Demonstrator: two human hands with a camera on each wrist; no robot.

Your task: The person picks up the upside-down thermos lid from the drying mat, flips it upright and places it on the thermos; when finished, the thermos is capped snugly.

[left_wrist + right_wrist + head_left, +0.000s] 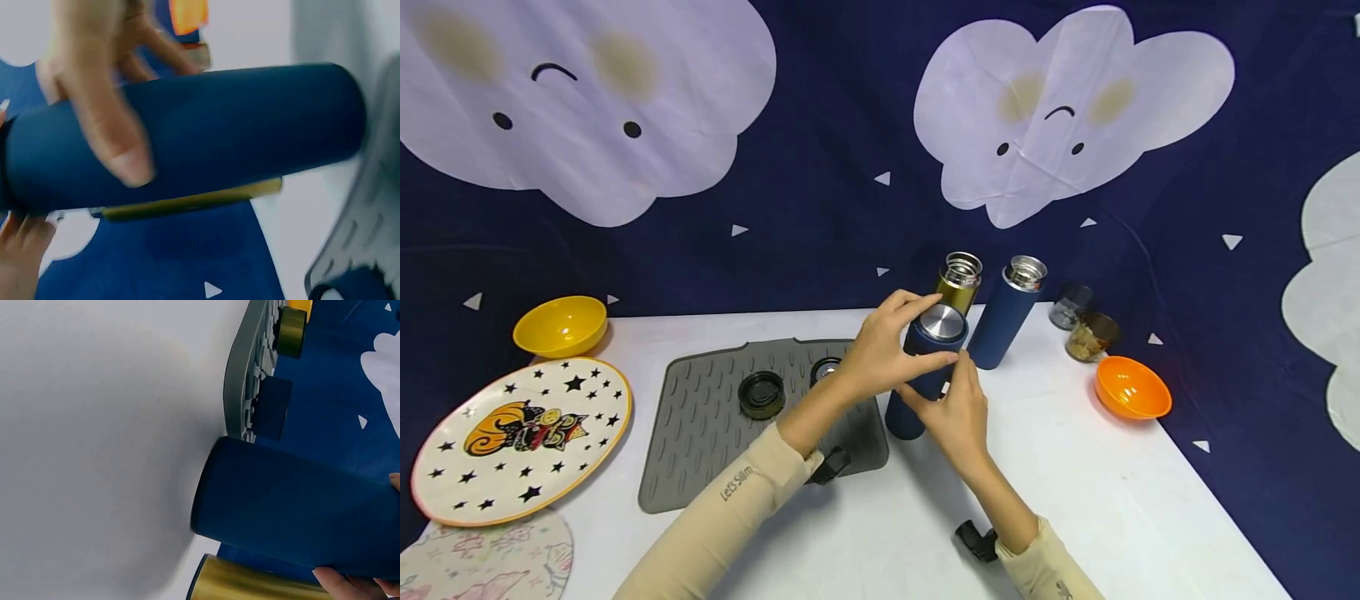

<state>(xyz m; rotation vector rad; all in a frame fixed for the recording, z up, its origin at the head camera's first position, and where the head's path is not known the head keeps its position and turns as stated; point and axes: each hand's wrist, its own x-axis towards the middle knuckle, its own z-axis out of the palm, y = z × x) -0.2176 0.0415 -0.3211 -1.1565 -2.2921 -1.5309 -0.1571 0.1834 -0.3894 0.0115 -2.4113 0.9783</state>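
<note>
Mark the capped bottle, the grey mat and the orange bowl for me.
Capped bottle [244, 131]: left wrist view, middle of its blue body.
Grey mat [696, 433]: head view, bare ribbed surface.
Orange bowl [1131, 387]: head view, inside wall.

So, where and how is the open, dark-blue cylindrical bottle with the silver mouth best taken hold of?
Probably grip the open bottle round its upper body, below the silver mouth, coming from the right. It stands upright, and its straight, round side should suit wrapped fingers. On its left are the gold cylindrical bottle and the capped, dark-blue cylindrical bottle, leaving less room there.
</note>
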